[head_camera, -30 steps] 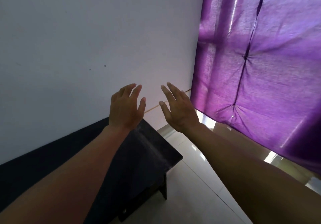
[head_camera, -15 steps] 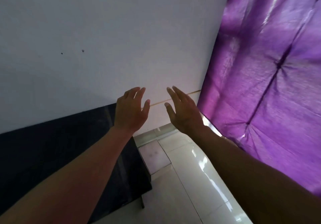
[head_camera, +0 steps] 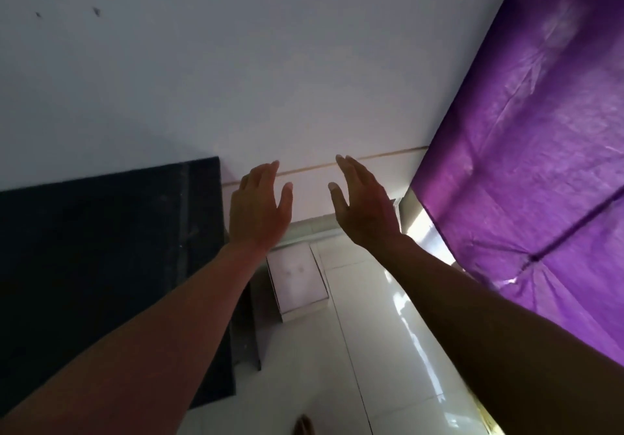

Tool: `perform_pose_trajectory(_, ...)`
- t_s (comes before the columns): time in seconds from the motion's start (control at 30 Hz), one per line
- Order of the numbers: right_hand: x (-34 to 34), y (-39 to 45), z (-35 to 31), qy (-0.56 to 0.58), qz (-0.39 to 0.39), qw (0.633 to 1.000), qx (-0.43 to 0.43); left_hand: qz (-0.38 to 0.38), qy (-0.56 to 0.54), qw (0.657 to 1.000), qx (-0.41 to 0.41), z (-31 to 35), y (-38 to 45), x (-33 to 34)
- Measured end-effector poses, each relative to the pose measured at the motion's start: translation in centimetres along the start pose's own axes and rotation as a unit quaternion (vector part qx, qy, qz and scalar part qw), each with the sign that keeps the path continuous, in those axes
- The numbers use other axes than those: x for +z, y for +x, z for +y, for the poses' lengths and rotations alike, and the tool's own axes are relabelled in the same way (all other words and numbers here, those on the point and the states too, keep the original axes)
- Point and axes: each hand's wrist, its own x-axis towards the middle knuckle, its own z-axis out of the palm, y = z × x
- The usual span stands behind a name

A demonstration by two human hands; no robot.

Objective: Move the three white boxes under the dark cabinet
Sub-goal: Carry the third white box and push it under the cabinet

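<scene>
Both of your arms reach out in front of you. Your left hand [head_camera: 258, 210] is up in the air with its fingers straight and close together, and it holds nothing. Your right hand [head_camera: 363, 206] is up beside it, a little apart, with its fingers straight too and its thumb out. It also holds nothing. The two palms face each other with a gap between them.

One white box [head_camera: 297, 279] sits on the floor [head_camera: 381, 340] below your hands. It is just beside the right end of the dark cabinet [head_camera: 101, 266], close to the wall [head_camera: 236, 80]. Your left wrist covers its top left corner. Neither hand touches it. You can see only this one box; it is out in the open, not under the cabinet.

The cabinet stands against the wall along the left side, and your left arm crosses in front of it. The floor has shiny pale tiles. A big purple curtain [head_camera: 526, 181] hangs on the right side, and bright light shines in under its bottom edge. A small part of a foot [head_camera: 303, 426] shows at the bottom edge of the view.
</scene>
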Motion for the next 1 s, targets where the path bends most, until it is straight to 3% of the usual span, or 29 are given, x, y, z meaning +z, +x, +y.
perform_pose_trajectory(0.3, 9.0, -0.2, 12.0, 0.012, -0.11, 0.994, 0.01, -0.046, -0.007, 0.994, -0.104, -3.0, -1.7, 13.6)
perform_pose_trajectory(0.57, 22.8, -3.2, 20.8, 0.052, -0.166, 0.984, 0.037, -0.061, -0.003, 0.981, -0.186, -10.6, -6.5, 27.0)
perform_pose_trajectory(1.0, 47.7, -9.1, 34.1, 0.096, -0.164, 0.976, 0.105, -0.04, -0.014, 0.971, -0.235, -28.0, -12.4, 49.2)
